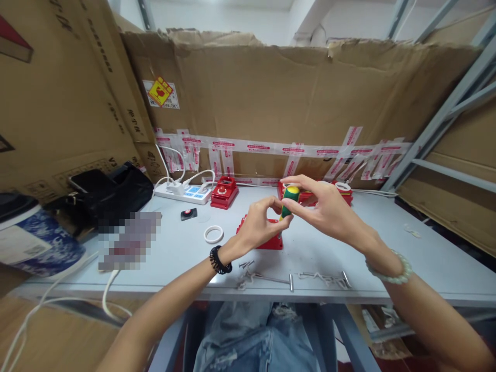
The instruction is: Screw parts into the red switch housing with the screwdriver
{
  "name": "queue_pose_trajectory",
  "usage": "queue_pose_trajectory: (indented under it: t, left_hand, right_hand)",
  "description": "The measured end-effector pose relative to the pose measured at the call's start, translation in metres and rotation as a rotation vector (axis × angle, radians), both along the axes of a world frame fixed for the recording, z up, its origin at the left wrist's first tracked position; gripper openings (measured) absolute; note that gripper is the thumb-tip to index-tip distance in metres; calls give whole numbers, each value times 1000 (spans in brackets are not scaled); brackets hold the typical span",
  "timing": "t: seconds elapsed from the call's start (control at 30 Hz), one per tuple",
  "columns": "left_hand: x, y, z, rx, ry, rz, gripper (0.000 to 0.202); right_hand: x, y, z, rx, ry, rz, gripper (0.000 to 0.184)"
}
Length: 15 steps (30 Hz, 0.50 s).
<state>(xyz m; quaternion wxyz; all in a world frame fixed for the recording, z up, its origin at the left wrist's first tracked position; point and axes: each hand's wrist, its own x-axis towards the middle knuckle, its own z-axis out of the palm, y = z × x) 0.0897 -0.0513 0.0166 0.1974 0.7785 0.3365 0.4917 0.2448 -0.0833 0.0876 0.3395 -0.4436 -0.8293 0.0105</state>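
Note:
My right hand [325, 209] is closed round the yellow and green handle of a screwdriver [289, 200], held upright over a red plastic part [267, 240] on the table. My left hand [258, 227] pinches the lower end of the green handle, fingers curled, resting against that red part. The screwdriver's shaft is hidden behind my left hand. A few loose screws [245, 265] lie just in front of my left wrist.
A white ring [214, 234], a small black piece with a red dot [188, 213], another red part [223, 192], a white power strip [184, 192], more red parts [343, 190] at the back. Metal pins [290, 281] near the front edge. Black bag [112, 191] left. Cardboard walls behind.

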Motion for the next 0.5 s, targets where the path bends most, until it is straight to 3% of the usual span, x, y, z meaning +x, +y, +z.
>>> queue_pose_trajectory:
  t: [0.07, 0.27, 0.33, 0.5]
  left_hand:
    - [0, -1, 0, 5, 15, 0, 9]
    - [1, 0, -5, 0, -48, 11, 20]
    - [0, 1, -4, -5, -46, -3, 18]
    - [-2, 0, -2, -7, 0, 3, 8]
  right_hand:
    - [0, 0, 0, 8, -16, 22, 27]
    - [-8, 5, -7, 143, -38, -240, 29]
    - [-7, 4, -6, 109, -35, -213, 29]
    - [0, 1, 1, -10, -37, 9, 28]
